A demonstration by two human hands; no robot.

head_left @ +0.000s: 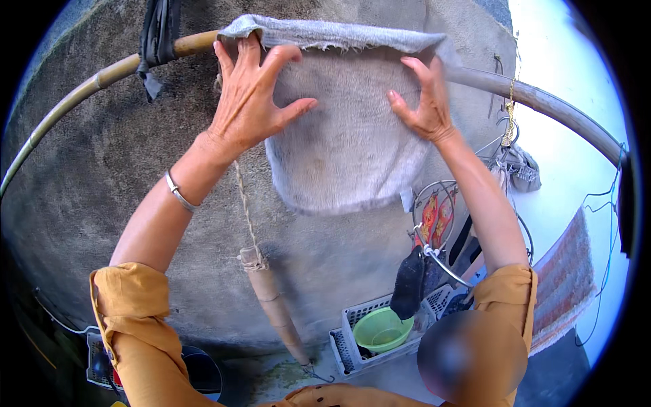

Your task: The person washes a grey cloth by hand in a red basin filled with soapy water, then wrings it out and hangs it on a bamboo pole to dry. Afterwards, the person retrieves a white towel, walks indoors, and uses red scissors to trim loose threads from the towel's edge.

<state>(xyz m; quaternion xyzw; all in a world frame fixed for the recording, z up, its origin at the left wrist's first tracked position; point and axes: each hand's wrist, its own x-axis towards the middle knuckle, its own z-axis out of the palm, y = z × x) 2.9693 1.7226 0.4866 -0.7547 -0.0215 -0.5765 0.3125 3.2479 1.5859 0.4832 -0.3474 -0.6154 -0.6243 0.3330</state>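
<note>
A pale grey-white towel (339, 129) with a frayed edge hangs over a bamboo pole (122, 71), its top folded along the pole. My left hand (254, 91) lies against the towel's left end with thumb and fingers spread; some fingertips go under the fold at the pole. At the right end my right hand (427, 102) touches the cloth, its thumb and forefinger apart and the other fingers partly hidden. Neither hand is closed around the towel.
Dark cloth (159, 44) is tied on the pole's left part. A bamboo piece (274, 305) hangs by a rope before the rough wall. Lower right are a round metal hanger (444, 271) with socks, a green basin (383, 330) in a grey crate (348, 359), and a striped cloth (566, 278).
</note>
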